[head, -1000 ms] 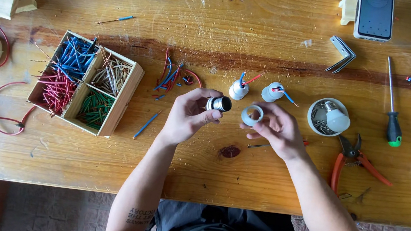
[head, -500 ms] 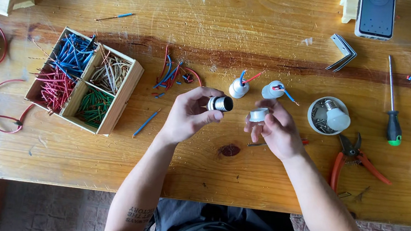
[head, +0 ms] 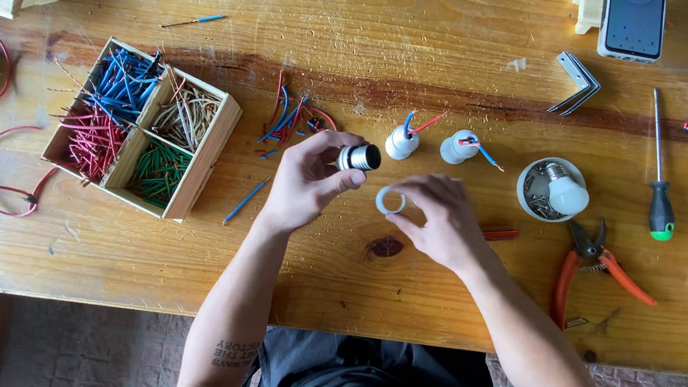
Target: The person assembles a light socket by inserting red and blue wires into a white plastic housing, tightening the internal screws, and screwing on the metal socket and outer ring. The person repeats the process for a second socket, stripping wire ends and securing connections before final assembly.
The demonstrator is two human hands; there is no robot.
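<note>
Hands point(head: 377, 195) mid-table, edges well apart

Your one head camera looks almost straight down on the wooden table point(head: 458, 29), fairly near; its near edge and your lap fill the picture's bottom.

Scratched wooden table point(head: 188, 271), dark grain streak across; reddish brick-pattern floor point(head: 98, 346) below; soft even light.
</note>
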